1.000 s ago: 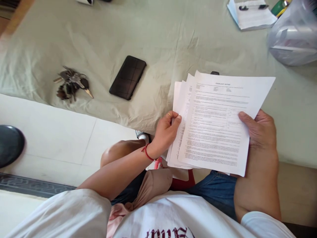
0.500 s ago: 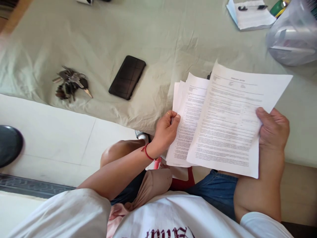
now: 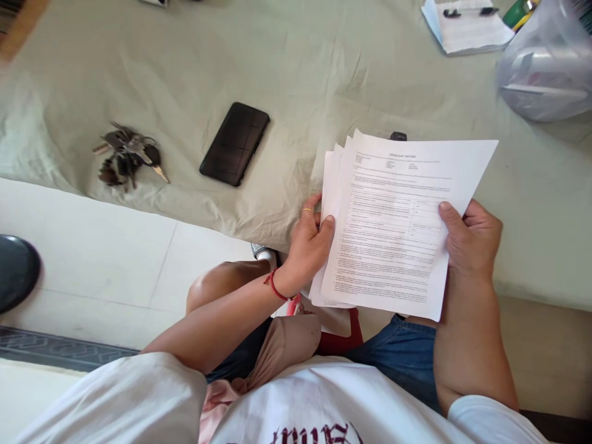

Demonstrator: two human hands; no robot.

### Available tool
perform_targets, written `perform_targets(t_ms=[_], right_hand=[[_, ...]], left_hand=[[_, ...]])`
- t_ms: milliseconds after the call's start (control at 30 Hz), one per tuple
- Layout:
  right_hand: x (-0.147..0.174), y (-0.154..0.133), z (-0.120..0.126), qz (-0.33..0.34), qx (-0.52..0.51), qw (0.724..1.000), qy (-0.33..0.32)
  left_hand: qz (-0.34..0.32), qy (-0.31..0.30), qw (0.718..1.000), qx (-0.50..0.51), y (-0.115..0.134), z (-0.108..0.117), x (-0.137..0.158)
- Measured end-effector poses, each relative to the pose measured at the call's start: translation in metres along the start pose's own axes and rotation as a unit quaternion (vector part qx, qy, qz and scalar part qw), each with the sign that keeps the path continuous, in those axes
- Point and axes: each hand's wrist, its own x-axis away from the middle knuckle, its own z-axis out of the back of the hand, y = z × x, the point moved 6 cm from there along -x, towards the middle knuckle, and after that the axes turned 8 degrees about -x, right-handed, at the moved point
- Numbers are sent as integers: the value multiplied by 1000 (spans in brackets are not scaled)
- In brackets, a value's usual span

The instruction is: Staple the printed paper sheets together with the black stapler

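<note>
Several printed sheets of paper (image 3: 386,228) are held above my lap, near the edge of the cloth-covered table. My left hand (image 3: 309,243), with a ring and a red string bracelet, grips the left edges of the sheets, thumb in front and fingers partly behind. My right hand (image 3: 474,237) pinches the right edge of the top sheet, its thumb on the printed face. The top sheet overlaps most of those beneath, whose left edges show fanned out. A small black object (image 3: 398,135) peeks out behind the top edge of the sheets.
On the greenish tablecloth (image 3: 296,74) lie a dark phone (image 3: 235,143) and a bunch of keys (image 3: 131,155). At the upper right are a notepad (image 3: 474,31) with a pen on it and a translucent plastic container (image 3: 546,74). A round black object (image 3: 17,272) stands on the tiled floor.
My right hand has moved left with the top sheet, which now covers most of the other sheets. The left hand stays almost in place, its fingers slightly more extended.
</note>
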Motion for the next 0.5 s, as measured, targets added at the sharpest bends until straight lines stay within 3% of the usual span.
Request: perform_targets(t_ms=[167, 300, 500], right_hand=[[9, -9, -9, -7, 48, 999, -9], [11, -5, -12, -15, 77, 996, -33], [-8, 20, 12, -38, 88, 995, 14]], left_hand=[[14, -28, 999, 17, 15, -3, 5], [9, -32, 999, 6, 12, -5, 3], [-4, -64, 995, 72, 6, -14, 2]])
